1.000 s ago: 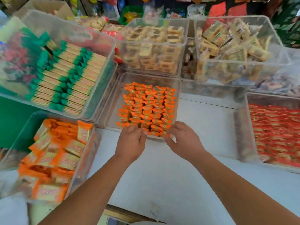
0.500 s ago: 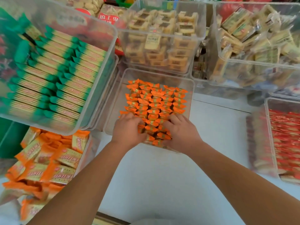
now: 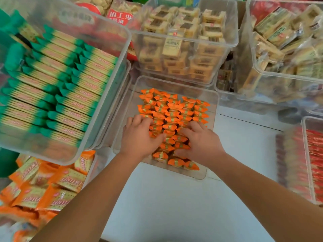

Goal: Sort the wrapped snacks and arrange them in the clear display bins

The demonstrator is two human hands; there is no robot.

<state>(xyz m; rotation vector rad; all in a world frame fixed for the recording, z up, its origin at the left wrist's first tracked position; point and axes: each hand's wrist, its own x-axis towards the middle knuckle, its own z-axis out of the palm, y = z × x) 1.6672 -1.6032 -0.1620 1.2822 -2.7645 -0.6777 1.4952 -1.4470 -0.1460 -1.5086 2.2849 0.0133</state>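
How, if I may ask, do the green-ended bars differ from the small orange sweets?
The green-ended bars are long and slim; the orange sweets are short and plump. The left hand and right hand rest on the sweets, not the bars. Both lie in neat rows.

orange sweets point(image 3: 174, 116), each with a gold-green band across its middle, fill a clear bin point(image 3: 132, 91) mid-worktop. at the left edge, cream bars point(image 3: 70, 95) have green ends and pinkish lettering. at the near-left corner, orange packets point(image 3: 52, 193) carry a yellow panel with red script. along the back edge, beige squares point(image 3: 183, 37) have brown centres. red wrappers point(image 3: 314, 163) sit at the right edge. the worktop point(image 3: 166, 206) is plain white.
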